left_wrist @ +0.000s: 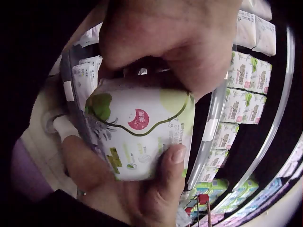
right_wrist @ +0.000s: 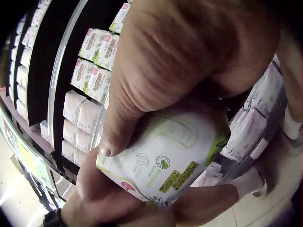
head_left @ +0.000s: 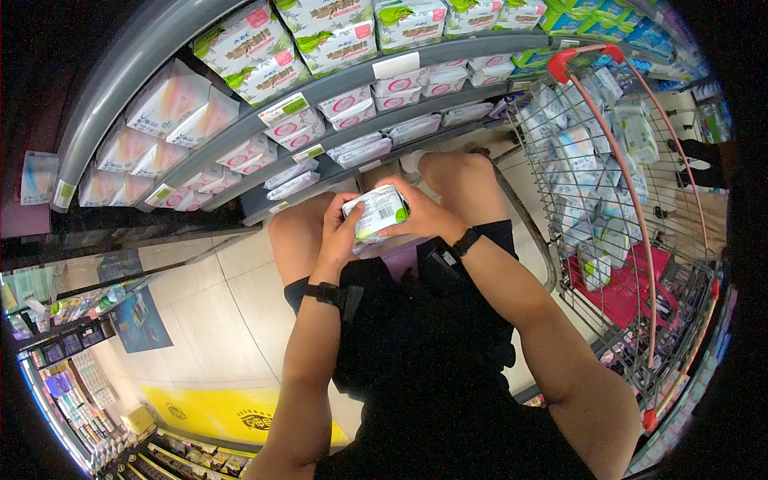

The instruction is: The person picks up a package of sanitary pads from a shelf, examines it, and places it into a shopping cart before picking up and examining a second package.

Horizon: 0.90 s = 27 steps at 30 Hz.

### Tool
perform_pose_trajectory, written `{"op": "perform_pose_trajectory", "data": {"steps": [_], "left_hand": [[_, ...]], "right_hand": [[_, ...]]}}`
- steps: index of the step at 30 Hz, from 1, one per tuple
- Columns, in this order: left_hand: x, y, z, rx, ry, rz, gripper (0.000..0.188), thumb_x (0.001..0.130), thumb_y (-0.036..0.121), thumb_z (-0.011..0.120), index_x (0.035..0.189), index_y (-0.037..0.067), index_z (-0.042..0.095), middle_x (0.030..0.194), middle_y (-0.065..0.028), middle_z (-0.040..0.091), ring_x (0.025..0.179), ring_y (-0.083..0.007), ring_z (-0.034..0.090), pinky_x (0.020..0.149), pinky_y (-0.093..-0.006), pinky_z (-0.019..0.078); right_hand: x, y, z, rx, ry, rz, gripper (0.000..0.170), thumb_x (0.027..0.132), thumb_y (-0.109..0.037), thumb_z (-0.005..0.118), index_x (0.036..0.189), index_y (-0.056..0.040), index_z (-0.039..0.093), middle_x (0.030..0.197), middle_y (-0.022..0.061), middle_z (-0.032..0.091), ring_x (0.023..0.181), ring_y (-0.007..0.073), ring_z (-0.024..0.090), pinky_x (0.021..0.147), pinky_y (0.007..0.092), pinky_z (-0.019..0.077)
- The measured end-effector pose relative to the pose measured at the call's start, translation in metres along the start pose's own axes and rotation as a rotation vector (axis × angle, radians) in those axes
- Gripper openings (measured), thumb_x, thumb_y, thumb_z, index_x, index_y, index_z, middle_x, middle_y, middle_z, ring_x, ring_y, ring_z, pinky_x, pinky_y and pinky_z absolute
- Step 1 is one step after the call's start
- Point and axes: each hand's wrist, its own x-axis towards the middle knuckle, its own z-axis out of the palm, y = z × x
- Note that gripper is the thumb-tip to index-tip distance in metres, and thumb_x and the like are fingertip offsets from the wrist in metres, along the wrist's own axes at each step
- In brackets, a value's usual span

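Observation:
Between both hands, in front of the knees, is a small white and green pack of sanitary pads (head_left: 374,214). My left hand (head_left: 342,226) grips its left side, thumb lying on the top face. The right hand (head_left: 422,213) holds the opposite end, with fingers around the far edge. A barcode and fine print face up in the head view. The left wrist view shows another face of the pack (left_wrist: 135,130) with a red round mark and a curved green line. In the right wrist view a thumb presses the pack (right_wrist: 165,151); its underside fingers are hidden.
Shelves of stacked pad packs (head_left: 332,36) curve ahead, with lower rows of pink-and-white packs (head_left: 348,108). At the right stands a wire shopping cart (head_left: 640,200) with many packs and a red cloth-like item (head_left: 620,280). A yellow floor sign (head_left: 216,412) lies behind left.

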Motion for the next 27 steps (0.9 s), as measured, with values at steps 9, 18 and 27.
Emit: {"op": "perform_pose_trajectory", "data": {"steps": [9,18,27], "left_hand": [[0.001,-0.001,-0.002,-0.023,0.053,0.086,0.003,0.096,0.006,0.062,0.097,0.004,0.064,0.095,-0.002,0.067,0.086,-0.0088,0.059,0.077,-0.0239,0.0484],[-0.001,0.004,0.001,0.029,0.073,0.112,0.008,0.096,0.006,0.062,0.101,0.003,0.066,0.096,-0.0025,0.067,0.087,-0.0093,0.06,0.079,-0.0245,0.0483],[-0.005,0.015,0.007,0.123,-0.124,0.22,0.078,0.082,0.016,0.079,0.144,0.004,0.032,0.133,-0.0126,0.05,0.123,-0.0221,0.05,0.105,-0.037,0.0409]], "right_hand": [[-0.002,0.002,0.0,-0.013,-0.007,0.03,0.093,0.061,-0.024,0.093,0.135,-0.0065,0.04,0.124,0.0143,0.056,0.116,0.0255,0.055,0.099,0.0372,0.0441],[0.002,0.015,0.001,0.029,-0.086,0.041,0.098,0.061,-0.025,0.094,0.14,-0.0056,0.038,0.125,0.0144,0.058,0.119,0.0254,0.055,0.103,0.0375,0.0429],[0.002,0.007,-0.006,0.155,0.087,0.117,0.085,0.065,-0.023,0.092,0.134,-0.0047,0.045,0.122,0.0103,0.061,0.117,0.0185,0.056,0.101,0.0339,0.0439]]}}
